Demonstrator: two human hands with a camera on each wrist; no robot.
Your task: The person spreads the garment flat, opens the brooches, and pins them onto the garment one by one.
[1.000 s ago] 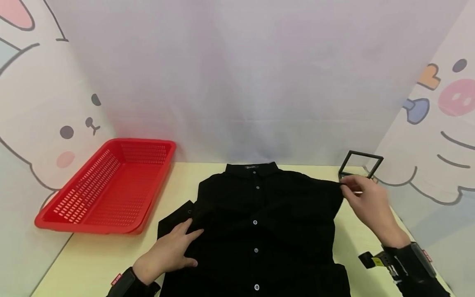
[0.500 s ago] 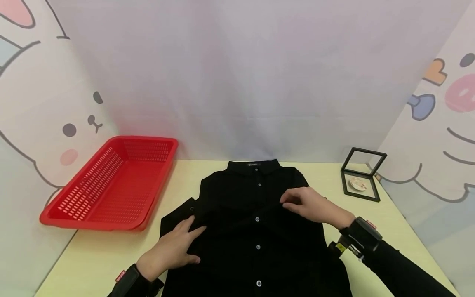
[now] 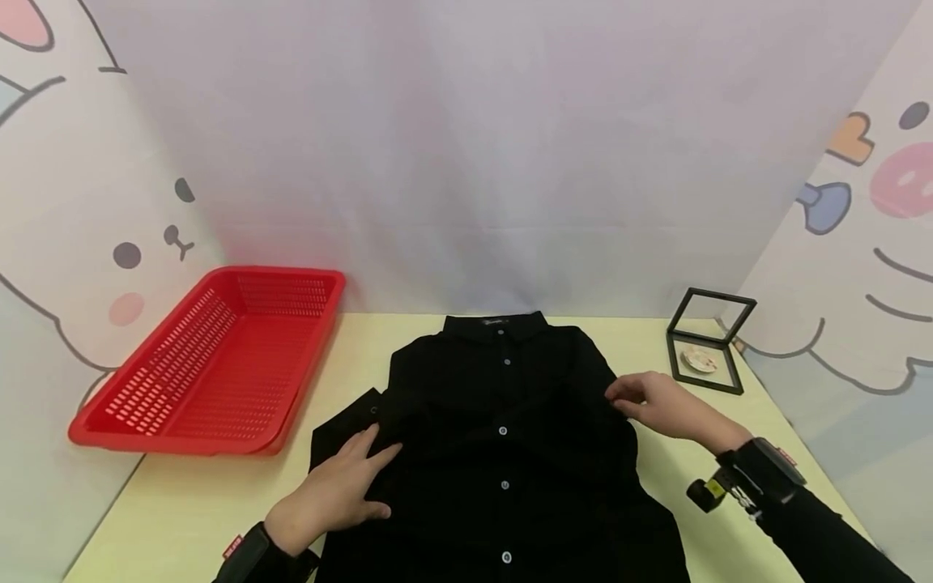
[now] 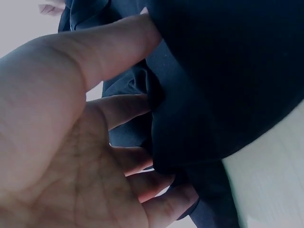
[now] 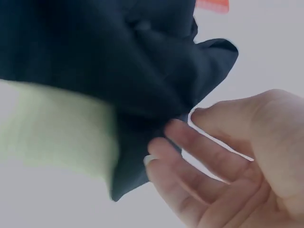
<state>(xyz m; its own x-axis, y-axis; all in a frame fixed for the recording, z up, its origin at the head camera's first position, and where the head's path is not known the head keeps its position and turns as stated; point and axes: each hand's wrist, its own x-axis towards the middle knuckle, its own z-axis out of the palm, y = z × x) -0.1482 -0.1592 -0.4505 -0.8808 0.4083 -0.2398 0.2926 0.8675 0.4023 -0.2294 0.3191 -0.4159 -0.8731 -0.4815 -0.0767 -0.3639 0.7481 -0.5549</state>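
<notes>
A black button-up shirt lies front up on the table, its collar toward the back wall and pale buttons running down the middle. On its left part rests my left hand, fingers spread beside a folded-in sleeve with a cuff button. In the left wrist view, the thumb and fingertips touch the dark cloth, which partly covers the fingers. My right hand is at the shirt's right edge, where the sleeve is folded inward. The right wrist view shows its thumb and loosely bent fingers apart, tips right at the cloth.
A red plastic basket stands at the table's back left. At the back right is an open black-framed clear case with a small round patterned item in it. White cartoon-printed panels enclose the table.
My right hand carried the shirt's right sleeve inward over the chest, let go, and moved back out to the right edge. The left hand stayed in place.
</notes>
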